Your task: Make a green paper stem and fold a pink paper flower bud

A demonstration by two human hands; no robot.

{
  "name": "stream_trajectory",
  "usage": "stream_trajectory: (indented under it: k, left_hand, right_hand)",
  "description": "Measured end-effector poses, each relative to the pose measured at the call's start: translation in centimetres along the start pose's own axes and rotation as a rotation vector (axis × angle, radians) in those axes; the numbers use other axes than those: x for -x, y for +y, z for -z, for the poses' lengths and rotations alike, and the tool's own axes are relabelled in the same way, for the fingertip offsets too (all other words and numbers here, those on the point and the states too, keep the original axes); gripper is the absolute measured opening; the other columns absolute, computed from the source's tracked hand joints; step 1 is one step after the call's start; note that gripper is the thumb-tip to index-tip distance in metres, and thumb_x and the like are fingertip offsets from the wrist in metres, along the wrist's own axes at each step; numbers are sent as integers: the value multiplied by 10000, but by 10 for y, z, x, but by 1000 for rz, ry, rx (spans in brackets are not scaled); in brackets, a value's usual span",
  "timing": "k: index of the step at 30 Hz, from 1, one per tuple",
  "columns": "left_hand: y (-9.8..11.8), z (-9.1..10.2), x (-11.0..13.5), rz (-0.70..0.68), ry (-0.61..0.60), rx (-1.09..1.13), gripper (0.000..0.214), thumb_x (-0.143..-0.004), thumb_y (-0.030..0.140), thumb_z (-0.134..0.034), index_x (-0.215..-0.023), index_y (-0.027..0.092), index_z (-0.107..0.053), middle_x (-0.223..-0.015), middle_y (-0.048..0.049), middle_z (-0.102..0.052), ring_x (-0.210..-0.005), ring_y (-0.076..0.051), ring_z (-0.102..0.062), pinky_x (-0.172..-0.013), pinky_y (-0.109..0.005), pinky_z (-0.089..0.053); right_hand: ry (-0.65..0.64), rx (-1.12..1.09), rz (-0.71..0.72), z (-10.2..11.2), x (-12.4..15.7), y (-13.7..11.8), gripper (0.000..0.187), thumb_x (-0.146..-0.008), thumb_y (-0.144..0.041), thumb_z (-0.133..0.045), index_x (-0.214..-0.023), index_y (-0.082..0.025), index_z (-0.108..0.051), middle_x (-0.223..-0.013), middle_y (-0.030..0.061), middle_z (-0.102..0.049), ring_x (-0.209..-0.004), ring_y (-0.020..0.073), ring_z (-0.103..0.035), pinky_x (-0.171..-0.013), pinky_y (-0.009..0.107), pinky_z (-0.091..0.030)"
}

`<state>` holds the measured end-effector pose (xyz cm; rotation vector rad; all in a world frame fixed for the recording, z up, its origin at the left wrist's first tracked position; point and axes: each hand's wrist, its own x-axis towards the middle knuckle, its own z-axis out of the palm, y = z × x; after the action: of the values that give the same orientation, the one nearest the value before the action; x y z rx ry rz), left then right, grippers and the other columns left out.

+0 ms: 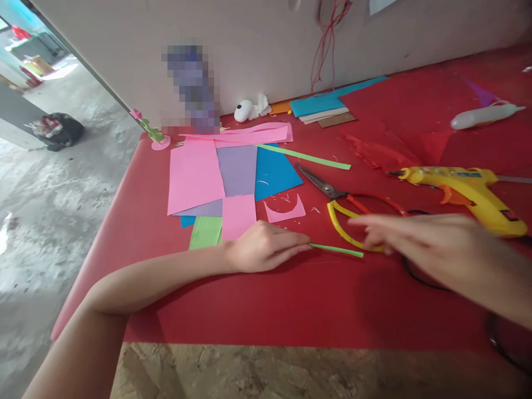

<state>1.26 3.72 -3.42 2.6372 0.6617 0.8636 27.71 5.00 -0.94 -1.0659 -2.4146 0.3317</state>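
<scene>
My left hand point(272, 246) rests on the red table with its fingers pinched on one end of a narrow green strip point(338, 250). The strip's free end points right. My right hand point(432, 244) is blurred over the yellow and red handles of the scissors point(330, 191); whether its fingers grip them is unclear. The scissors lie slightly open, blades pointing up and left. Pink sheets point(193, 174), a purple sheet point(238, 169) and a blue sheet point(276, 174) overlap beyond my left hand. Beside them lies a pink offcut point(286, 210) with a curved cutout.
A yellow glue gun point(461, 185) lies at the right, its black cord point(424, 282) running under my right hand. A longer light-green strip point(307, 157) crosses the middle. A small flower ornament point(152, 130) stands at the far left corner, near the pale wall point(257, 50).
</scene>
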Motion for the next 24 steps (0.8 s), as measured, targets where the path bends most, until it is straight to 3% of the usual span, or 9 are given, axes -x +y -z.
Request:
stream_trajectory:
  k: [2,5,7,9,14,18,21,24]
  left_hand:
    - [1,1,0,18,8,6,274,-949,203,-392,-907,74,-631,-673,-60,-704,-539,-86,-626,-493,-182,-444]
    - [2,2,0,37,16,4,234,-937,196,-416,-917,92,-625,-726,-64,-721,-560,-94,-640,-502,-184,-457]
    - [3,2,0,50,26,-3,211,-927,187,-435,-918,95,-624,-739,-65,-726,-576,-100,-651,-508,-183,-465]
    - [3,2,0,59,36,-12,196,-919,179,-449,-898,98,-626,-713,-58,-721,-558,-97,-645,-497,-177,-458]
    - [5,3,-1,70,45,-36,188,-910,182,-458,-856,116,-625,-595,-22,-670,-473,-83,-588,-448,-175,-409]
    - [6,5,-1,80,57,-38,183,-912,183,-447,-835,124,-602,-525,10,-614,-405,-66,-518,-413,-177,-365]
    - [6,5,-1,82,48,-34,193,-917,186,-432,-833,125,-594,-529,12,-614,-401,-62,-509,-414,-175,-366]
    - [6,5,-2,82,28,-31,202,-918,183,-426,-838,118,-600,-563,-2,-636,-432,-61,-542,-430,-168,-384]
  right_hand:
    - [101,130,-193,18,3,14,328,-917,-329,-402,-1203,-333,-561,-904,-38,-692,-802,118,-660,-748,236,-507]
    - [214,350,-516,38,6,34,437,-826,-240,-501,-1258,-187,-528,-1207,79,-589,-991,183,-611,-917,306,-474]
    - [163,454,-755,43,9,49,392,-790,-184,-547,-1171,-96,-571,-1145,151,-595,-958,216,-599,-933,355,-461]
    - [65,460,-873,44,11,62,279,-757,-216,-623,-996,-73,-629,-939,155,-638,-858,250,-599,-837,401,-485]
    - [-97,426,-976,43,15,76,273,-786,-261,-646,-999,-103,-582,-927,83,-602,-824,163,-565,-788,338,-483]
    - [-181,389,-950,45,18,76,191,-879,-299,-553,-926,-115,-578,-951,48,-580,-886,125,-553,-824,320,-488]
    - [-158,363,-921,43,22,83,214,-882,-323,-552,-920,-114,-574,-975,57,-574,-920,133,-547,-833,324,-489]
    - [-49,299,-924,40,27,95,221,-863,-324,-577,-915,-110,-570,-912,41,-569,-858,123,-549,-793,312,-492]
